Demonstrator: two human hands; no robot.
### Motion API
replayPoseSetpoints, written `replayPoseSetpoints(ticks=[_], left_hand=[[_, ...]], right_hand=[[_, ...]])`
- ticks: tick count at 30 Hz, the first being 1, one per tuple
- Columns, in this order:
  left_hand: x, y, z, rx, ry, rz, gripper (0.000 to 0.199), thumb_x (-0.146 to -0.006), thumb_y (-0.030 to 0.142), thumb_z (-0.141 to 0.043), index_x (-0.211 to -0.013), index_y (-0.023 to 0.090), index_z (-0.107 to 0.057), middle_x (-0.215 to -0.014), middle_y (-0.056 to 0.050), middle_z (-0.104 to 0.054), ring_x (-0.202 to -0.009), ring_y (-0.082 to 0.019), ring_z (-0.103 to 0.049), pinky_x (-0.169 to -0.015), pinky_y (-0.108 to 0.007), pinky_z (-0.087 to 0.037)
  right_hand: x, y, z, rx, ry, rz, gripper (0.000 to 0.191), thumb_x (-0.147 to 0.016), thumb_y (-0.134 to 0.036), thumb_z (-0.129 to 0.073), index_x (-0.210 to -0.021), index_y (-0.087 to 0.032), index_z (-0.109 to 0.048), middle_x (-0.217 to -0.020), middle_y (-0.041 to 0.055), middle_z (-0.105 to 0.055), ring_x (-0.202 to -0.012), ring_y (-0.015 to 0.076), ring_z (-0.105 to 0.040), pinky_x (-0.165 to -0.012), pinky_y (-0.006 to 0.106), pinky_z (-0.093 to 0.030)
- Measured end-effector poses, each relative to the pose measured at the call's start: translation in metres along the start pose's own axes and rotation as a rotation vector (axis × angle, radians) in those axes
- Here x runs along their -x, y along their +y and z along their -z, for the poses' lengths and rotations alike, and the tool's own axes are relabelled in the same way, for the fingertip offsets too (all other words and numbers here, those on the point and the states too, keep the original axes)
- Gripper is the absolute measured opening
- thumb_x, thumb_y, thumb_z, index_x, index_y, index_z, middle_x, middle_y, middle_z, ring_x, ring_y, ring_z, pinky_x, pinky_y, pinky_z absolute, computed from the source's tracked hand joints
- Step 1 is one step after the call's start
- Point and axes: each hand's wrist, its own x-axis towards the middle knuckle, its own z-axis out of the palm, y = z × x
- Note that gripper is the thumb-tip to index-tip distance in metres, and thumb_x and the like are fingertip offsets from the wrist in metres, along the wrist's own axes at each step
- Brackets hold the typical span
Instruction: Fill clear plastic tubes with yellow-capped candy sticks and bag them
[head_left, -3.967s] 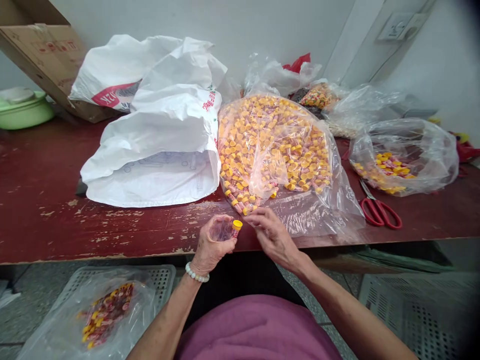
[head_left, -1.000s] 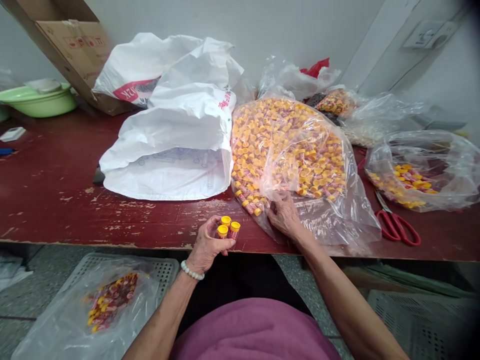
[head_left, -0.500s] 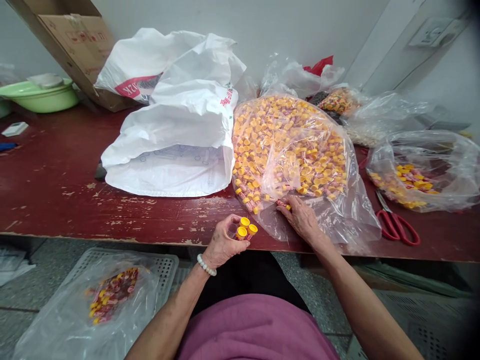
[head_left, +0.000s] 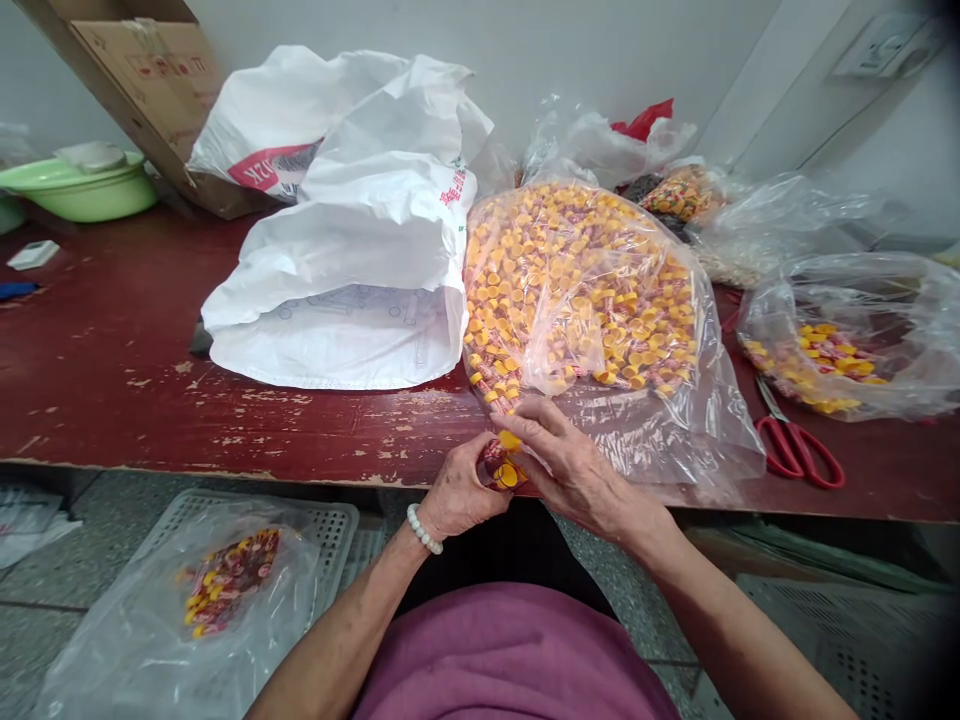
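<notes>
A person's left hand (head_left: 466, 487), a white bead bracelet (head_left: 424, 528) at its wrist, is clenching a small bunch of yellow-capped tubes (head_left: 504, 470) just over the front edge of a worn red workbench (head_left: 112, 400), low and near the centre of the frame. The right hand (head_left: 570, 465) is reaching in from the lower right, its fingers (head_left: 540, 425) lying across the top of the bunch and meeting a yellow cap, though this view cannot show whether they are gripping or only steadying it. Both hands are working together at the bunch, which sits mostly inside the left palm and is partly hidden, so its count cannot be told. Just beyond the fingertips, a clear plastic bag (head_left: 577, 290) heaped with more of the same tubes is lying on the bench, its loose front flap spreading beneath the right hand. Adding another tube would call for the right hand to come free of the bunch while the left keeps its closed hold. A white woven sack (head_left: 337, 340) is slumping to the left of the heap, and red-handled scissors (head_left: 799, 455) are lying at the right.
</notes>
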Motion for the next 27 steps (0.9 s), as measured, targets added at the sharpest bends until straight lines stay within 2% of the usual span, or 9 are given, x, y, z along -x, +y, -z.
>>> replayPoseSetpoints(ticks=[4, 8, 10, 12, 15, 17, 19, 24, 27], left_hand=[[-0.001, 0.003, 0.0, 0.048, 0.002, 0.034, 0.032, -0.059, 0.01, -0.065, -0.089, 0.014, -0.056, -0.082, -0.001, -0.062, -0.073, -0.014, -0.056, -0.068, -0.024, -0.045], [-0.001, 0.008, 0.001, 0.128, 0.002, 0.098, 0.036, -0.056, 0.011, -0.068, -0.09, 0.011, -0.057, -0.082, -0.003, -0.062, -0.073, -0.015, -0.056, -0.068, -0.025, -0.046], [-0.002, 0.01, 0.003, 0.147, 0.028, 0.123, 0.037, -0.053, 0.01, -0.07, -0.088, 0.011, -0.058, -0.081, -0.002, -0.063, -0.072, -0.014, -0.057, -0.067, -0.025, -0.047], [-0.003, 0.01, 0.005, 0.194, 0.045, 0.173, 0.036, -0.053, 0.011, -0.071, -0.086, 0.011, -0.057, -0.078, -0.002, -0.062, -0.068, -0.013, -0.056, -0.061, -0.023, -0.047], [-0.002, 0.006, 0.009, 0.289, 0.016, 0.272, 0.035, -0.056, 0.015, -0.071, -0.086, 0.012, -0.054, -0.077, -0.002, -0.062, -0.06, -0.012, -0.054, -0.045, -0.02, -0.043], [0.0, 0.003, 0.011, 0.32, 0.002, 0.304, 0.037, -0.056, 0.016, -0.071, -0.088, 0.012, -0.053, -0.078, -0.003, -0.062, -0.058, -0.012, -0.053, -0.04, -0.019, -0.041], [0.002, 0.0, 0.012, 0.343, -0.004, 0.308, 0.038, -0.056, 0.016, -0.071, -0.089, 0.012, -0.052, -0.077, -0.003, -0.062, -0.056, -0.011, -0.053, -0.038, -0.019, -0.041], [0.002, -0.001, 0.011, 0.385, -0.008, 0.311, 0.038, -0.057, 0.015, -0.071, -0.089, 0.013, -0.052, -0.076, -0.002, -0.06, -0.055, -0.01, -0.052, -0.037, -0.017, -0.04], [0.0, 0.0, 0.01, 0.356, -0.016, 0.31, 0.038, -0.056, 0.015, -0.071, -0.089, 0.012, -0.052, -0.076, -0.002, -0.06, -0.054, -0.01, -0.051, -0.037, -0.017, -0.04]], right_hand=[[0.005, 0.004, -0.007, 0.013, 0.174, -0.046, 0.038, -0.083, -0.003, -0.041, -0.112, -0.022, -0.056, -0.105, 0.0079, -0.052, -0.102, 0.0191, -0.051, -0.087, 0.036, -0.047], [0.006, 0.003, -0.021, 0.144, 0.047, -0.015, 0.046, -0.075, 0.001, -0.042, -0.111, -0.022, -0.059, -0.105, 0.0088, -0.053, -0.095, 0.0217, -0.05, -0.081, 0.041, -0.047], [0.005, 0.003, -0.024, 0.102, 0.048, 0.014, 0.048, -0.075, 0.0, -0.042, -0.113, -0.024, -0.059, -0.109, 0.0084, -0.052, -0.098, 0.0213, -0.051, -0.082, 0.04, -0.047], [0.005, 0.008, -0.022, 0.014, 0.156, 0.003, 0.048, -0.076, 0.0, -0.04, -0.112, -0.025, -0.059, -0.112, 0.0074, -0.051, -0.103, 0.0192, -0.052, -0.085, 0.037, -0.047], [0.012, 0.026, -0.01, -0.009, 0.409, -0.138, 0.039, -0.079, -0.002, -0.038, -0.103, -0.023, -0.061, -0.103, 0.0059, -0.055, -0.095, 0.0164, -0.056, -0.079, 0.031, -0.048], [0.019, 0.042, -0.002, 0.064, 0.469, -0.242, 0.031, -0.081, -0.005, -0.04, -0.095, -0.021, -0.062, -0.094, 0.0054, -0.059, -0.086, 0.0164, -0.058, -0.074, 0.031, -0.048], [0.028, 0.057, 0.002, 0.166, 0.378, -0.279, 0.027, -0.081, -0.007, -0.042, -0.092, -0.019, -0.063, -0.091, 0.0058, -0.063, -0.085, 0.0182, -0.059, -0.076, 0.033, -0.048], [0.039, 0.076, -0.005, 0.432, -0.008, -0.135, 0.033, -0.086, -0.013, -0.045, -0.115, -0.018, -0.058, -0.114, 0.0098, -0.063, -0.098, 0.0235, -0.057, -0.086, 0.042, -0.043], [0.037, 0.077, -0.01, 0.434, -0.029, -0.156, 0.026, -0.09, -0.02, -0.042, -0.109, -0.018, -0.06, -0.099, 0.0107, -0.066, -0.087, 0.022, -0.059, -0.079, 0.039, -0.045]])
